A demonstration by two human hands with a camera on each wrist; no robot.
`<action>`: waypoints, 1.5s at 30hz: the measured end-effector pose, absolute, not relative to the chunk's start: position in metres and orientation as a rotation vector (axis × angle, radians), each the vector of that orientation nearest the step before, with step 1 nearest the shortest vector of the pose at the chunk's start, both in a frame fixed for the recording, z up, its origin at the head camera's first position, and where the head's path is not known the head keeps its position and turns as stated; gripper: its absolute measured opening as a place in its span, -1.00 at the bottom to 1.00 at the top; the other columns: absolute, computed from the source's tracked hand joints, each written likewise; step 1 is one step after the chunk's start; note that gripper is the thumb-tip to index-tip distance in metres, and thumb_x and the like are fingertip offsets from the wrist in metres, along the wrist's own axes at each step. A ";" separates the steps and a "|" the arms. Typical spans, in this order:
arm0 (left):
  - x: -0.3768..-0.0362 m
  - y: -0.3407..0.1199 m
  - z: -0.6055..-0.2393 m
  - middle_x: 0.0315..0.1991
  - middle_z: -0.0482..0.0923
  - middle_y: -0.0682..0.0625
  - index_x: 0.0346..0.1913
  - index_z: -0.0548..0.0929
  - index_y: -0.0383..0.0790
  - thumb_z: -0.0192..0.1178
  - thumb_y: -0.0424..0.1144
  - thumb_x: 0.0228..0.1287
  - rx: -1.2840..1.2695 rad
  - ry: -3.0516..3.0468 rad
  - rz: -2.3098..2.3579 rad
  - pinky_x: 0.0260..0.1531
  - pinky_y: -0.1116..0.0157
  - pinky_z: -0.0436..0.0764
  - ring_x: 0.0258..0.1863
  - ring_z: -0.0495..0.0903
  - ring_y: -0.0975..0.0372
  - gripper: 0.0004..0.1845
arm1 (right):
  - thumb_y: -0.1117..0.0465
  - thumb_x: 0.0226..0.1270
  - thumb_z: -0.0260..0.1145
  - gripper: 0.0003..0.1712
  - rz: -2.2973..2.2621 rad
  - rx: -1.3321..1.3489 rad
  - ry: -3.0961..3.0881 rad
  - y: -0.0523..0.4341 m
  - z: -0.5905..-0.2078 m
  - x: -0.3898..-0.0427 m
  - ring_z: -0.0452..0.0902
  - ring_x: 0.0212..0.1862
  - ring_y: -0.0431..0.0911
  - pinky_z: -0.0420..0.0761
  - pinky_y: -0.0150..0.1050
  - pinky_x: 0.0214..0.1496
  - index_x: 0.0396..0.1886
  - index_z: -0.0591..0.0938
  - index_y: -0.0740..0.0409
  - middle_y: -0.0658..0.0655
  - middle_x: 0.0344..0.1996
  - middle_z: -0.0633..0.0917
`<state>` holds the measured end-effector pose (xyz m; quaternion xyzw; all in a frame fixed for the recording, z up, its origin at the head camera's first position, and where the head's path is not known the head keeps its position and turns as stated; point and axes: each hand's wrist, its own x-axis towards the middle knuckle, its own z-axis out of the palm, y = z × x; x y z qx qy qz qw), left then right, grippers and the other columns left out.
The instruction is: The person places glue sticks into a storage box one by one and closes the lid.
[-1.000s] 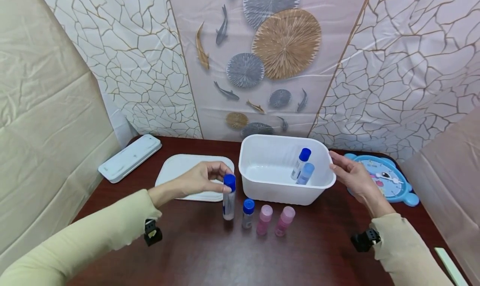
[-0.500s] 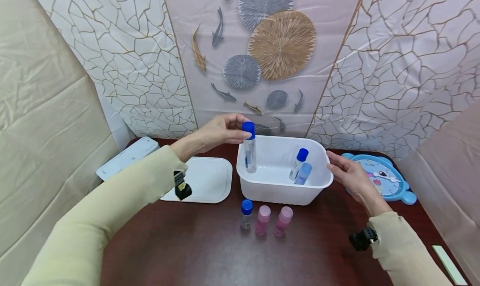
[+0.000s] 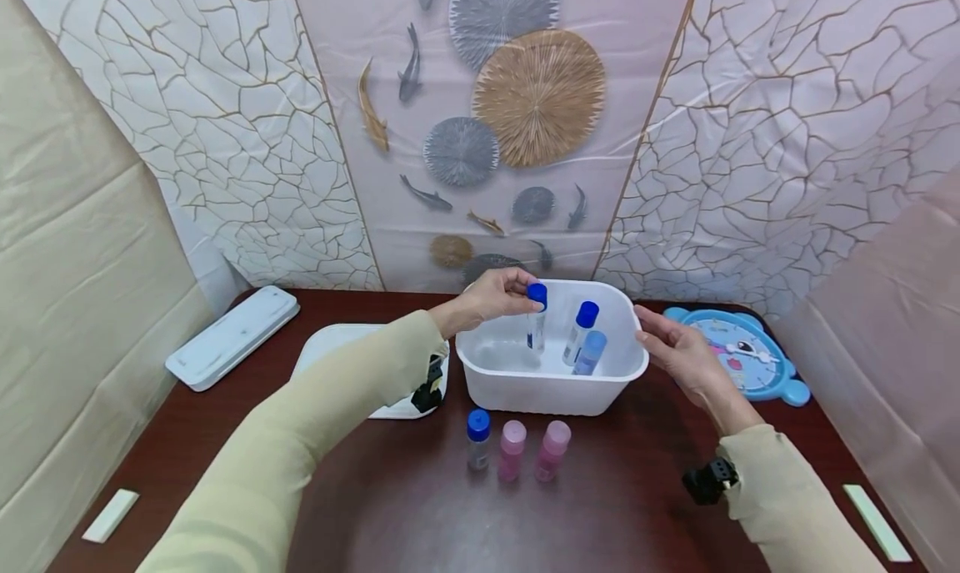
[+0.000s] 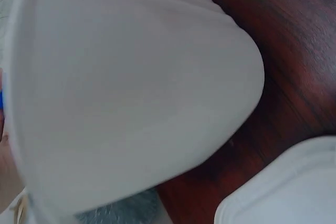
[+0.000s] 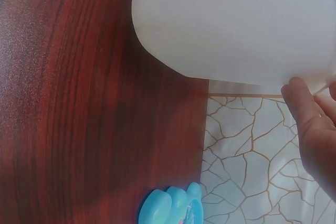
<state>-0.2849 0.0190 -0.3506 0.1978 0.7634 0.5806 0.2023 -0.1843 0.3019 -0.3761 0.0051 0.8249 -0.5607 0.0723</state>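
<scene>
My left hand (image 3: pixel 498 294) pinches the blue cap of a clear bottle (image 3: pixel 536 329) and holds it upright inside the white tub (image 3: pixel 551 394). Two more bottles, one dark blue capped (image 3: pixel 580 331) and one light blue capped (image 3: pixel 592 352), lean in the tub's right part. My right hand (image 3: pixel 671 348) rests with relaxed fingers against the tub's right rim; the right wrist view shows its fingers (image 5: pixel 307 114) touching the tub wall (image 5: pixel 236 24). The left wrist view is filled by the tub's outer wall (image 4: pixel 126 93).
In front of the tub stand a small blue-capped bottle (image 3: pixel 477 439) and two pink bottles (image 3: pixel 512 449) (image 3: pixel 552 450). A white tray lid (image 3: pixel 337 348) and a white case (image 3: pixel 232 335) lie at the left, a blue clock (image 3: pixel 738 354) at the right. White strips (image 3: pixel 110 515) (image 3: pixel 870 510) lie near the front corners.
My left hand lifted the blue-capped bottle from the row on the table, carried it over the tub rim and lowered it inside. The right hand stayed at the tub's right rim.
</scene>
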 end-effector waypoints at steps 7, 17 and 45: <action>-0.287 0.031 -0.359 -0.21 0.60 -0.09 -0.06 0.54 -0.35 0.33 -0.43 0.10 0.530 2.181 1.559 -0.18 0.42 0.60 -0.27 0.56 0.28 -0.67 | 0.05 0.45 0.07 -0.29 -1.687 -0.007 2.477 0.297 -0.376 -0.184 0.22 0.34 0.21 0.45 -0.30 0.11 0.47 0.07 0.13 0.29 0.41 0.19; -0.289 0.032 -0.368 -0.18 0.63 -0.10 -0.10 0.57 -0.29 0.36 -0.42 0.06 0.462 2.286 1.436 -0.15 0.40 0.60 -0.20 0.60 0.22 -0.69 | 0.05 0.45 0.07 -0.30 -1.705 0.005 2.451 0.291 -0.375 -0.184 0.21 0.36 0.18 0.43 -0.30 0.13 0.47 0.08 0.10 0.28 0.42 0.18; -0.269 0.007 -0.333 0.14 0.51 -0.21 0.14 0.51 -0.32 0.26 -0.34 0.21 0.623 2.157 1.596 0.03 0.33 0.56 0.08 0.54 0.14 -0.58 | 0.05 0.47 0.03 -0.31 -1.681 0.025 2.469 0.301 -0.376 -0.184 0.19 0.36 0.20 0.43 -0.29 0.13 0.48 0.05 0.09 0.29 0.42 0.16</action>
